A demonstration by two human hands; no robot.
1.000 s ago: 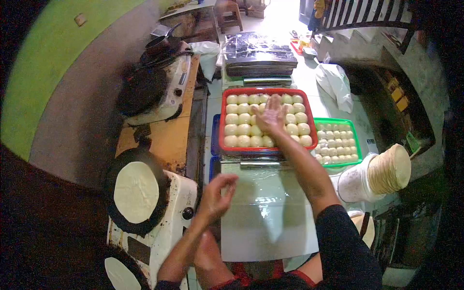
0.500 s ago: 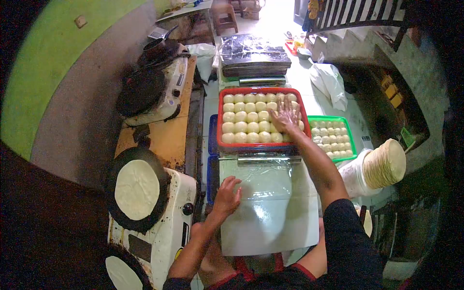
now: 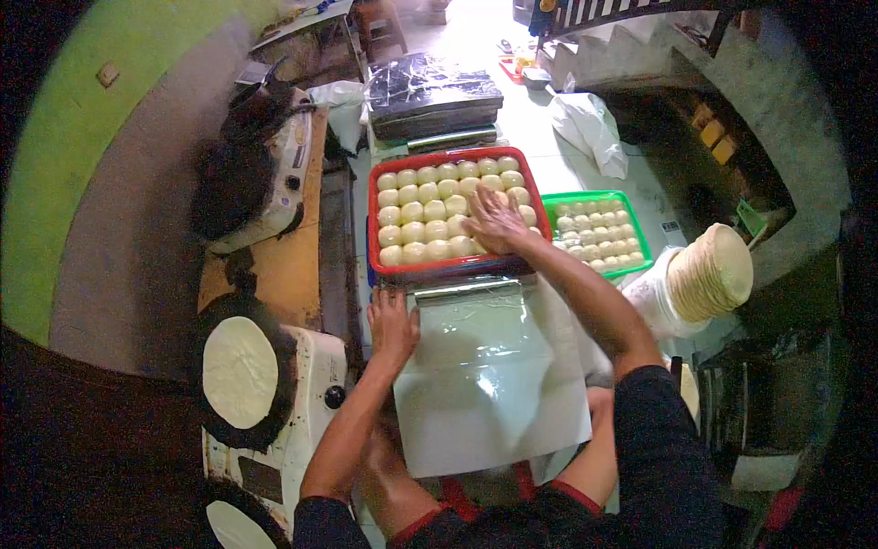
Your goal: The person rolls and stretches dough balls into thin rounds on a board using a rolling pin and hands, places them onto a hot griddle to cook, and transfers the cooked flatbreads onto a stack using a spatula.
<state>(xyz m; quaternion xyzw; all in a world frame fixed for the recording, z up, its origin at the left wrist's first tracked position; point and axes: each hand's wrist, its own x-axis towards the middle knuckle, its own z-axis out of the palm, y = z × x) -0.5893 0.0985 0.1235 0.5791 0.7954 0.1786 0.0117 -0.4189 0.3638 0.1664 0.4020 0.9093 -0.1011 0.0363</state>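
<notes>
Rows of pale, shiny dough balls (image 3: 433, 210) fill a red tray (image 3: 374, 197) in the middle. My right hand (image 3: 495, 222) lies palm down with its fingers spread on the balls at the tray's right side. Below the tray's near left corner, my left hand (image 3: 393, 328) is open, fingers pointing forward, at the left edge of a pale work surface (image 3: 494, 384); whether it touches the surface I cannot tell. A metal bar (image 3: 463, 292) and a clear, shiny film lie just in front of the tray.
On the left, a flat round of dough (image 3: 240, 372) lies on a dark griddle over a white stove (image 3: 315, 375). To the right are a green tray (image 3: 647, 240) of smaller balls and a stack of flatbreads (image 3: 711, 273) on a white bucket. Behind the red tray sits a black stack (image 3: 434, 96).
The view has turned, so the scene sits further left. My right hand has moved from the middle to the tray's right side. My left hand has moved forward, close to the tray's near left corner.
</notes>
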